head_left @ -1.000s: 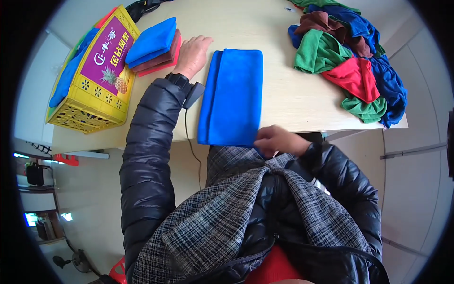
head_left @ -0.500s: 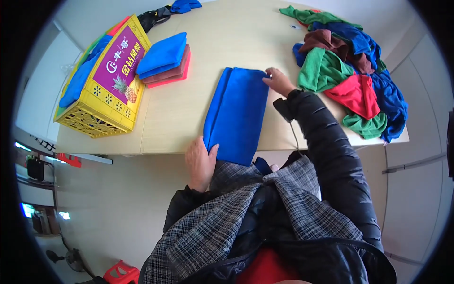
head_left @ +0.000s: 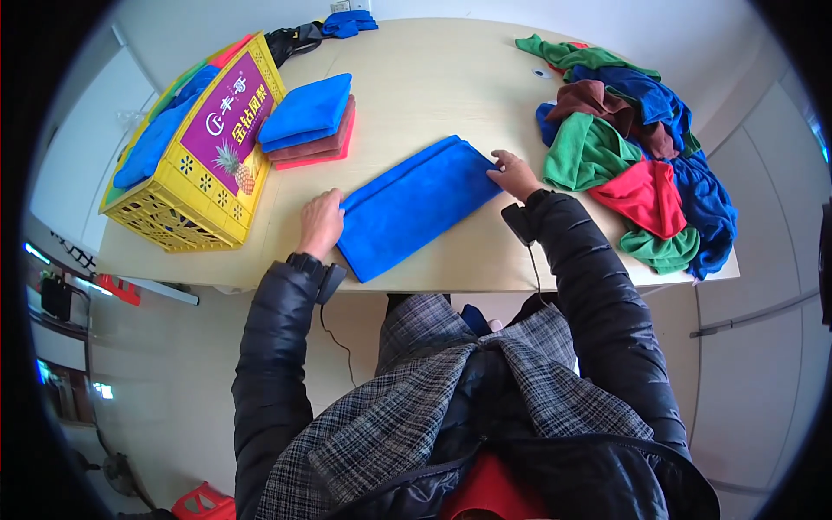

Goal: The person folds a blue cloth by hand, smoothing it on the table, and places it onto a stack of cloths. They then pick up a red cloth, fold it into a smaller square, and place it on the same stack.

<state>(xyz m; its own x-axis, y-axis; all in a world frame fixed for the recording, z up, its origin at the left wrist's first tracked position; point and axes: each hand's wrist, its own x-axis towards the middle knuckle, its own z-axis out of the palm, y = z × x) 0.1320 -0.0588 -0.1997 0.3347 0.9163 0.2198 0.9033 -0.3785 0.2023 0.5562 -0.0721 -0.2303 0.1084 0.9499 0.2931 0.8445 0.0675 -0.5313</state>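
A blue cloth point(head_left: 416, 208), folded into a long strip, lies slanted on the table near its front edge. My left hand point(head_left: 322, 224) grips its left end with the fingers closed at the upper corner. At the right end, my right hand point(head_left: 515, 176) pinches the other corner between thumb and fingers. Beyond my left hand sits a stack of folded cloths, with a blue one point(head_left: 307, 111) on top, a brown one point(head_left: 314, 147) below it and a red one point(head_left: 334, 158) at the bottom.
On the left stands a yellow crate point(head_left: 195, 221) holding folded cloths. A loose heap of green, red, brown and blue cloths point(head_left: 598, 152) covers the table's right side. A black bag point(head_left: 293, 42) lies at the far left. Cables hang from both wrists.
The blue cloth has turned from nearly upright to slanting sideways. My left hand has moved up and left from the front edge with its end; my right hand stays near the same corner.
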